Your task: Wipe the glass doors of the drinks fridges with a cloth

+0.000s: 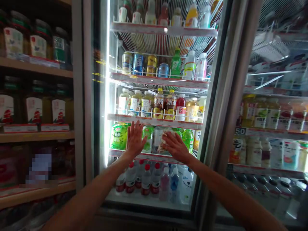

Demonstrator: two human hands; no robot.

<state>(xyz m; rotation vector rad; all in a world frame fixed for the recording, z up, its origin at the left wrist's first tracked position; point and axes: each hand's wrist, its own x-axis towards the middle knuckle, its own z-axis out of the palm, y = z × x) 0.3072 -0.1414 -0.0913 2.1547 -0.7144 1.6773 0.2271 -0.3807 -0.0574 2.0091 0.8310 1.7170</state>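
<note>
Both my arms reach toward a lit drinks fridge with a glass door (pixel 149 146). My left hand (pixel 135 139) is spread flat, fingers up, and appears to rest against the glass in front of the green drink packs (pixel 119 134). To its right, my right hand (pixel 175 146) presses over a crumpled pale cloth (pixel 164 141), whose edges show past the fingers. Behind the hands lies the shelf edge (pixel 154 122) with price strips. Part of the cloth is hidden under the palm.
Bottled teas (pixel 146 104), cans (pixel 138 63) and red-capped bottles (pixel 146 179) fill the fridge shelves. A metal door frame (pixel 231 96) stands at right, with another drinks fridge beyond it. Jars (pixel 38 38) line a wooden shelf (pixel 36 65) at left.
</note>
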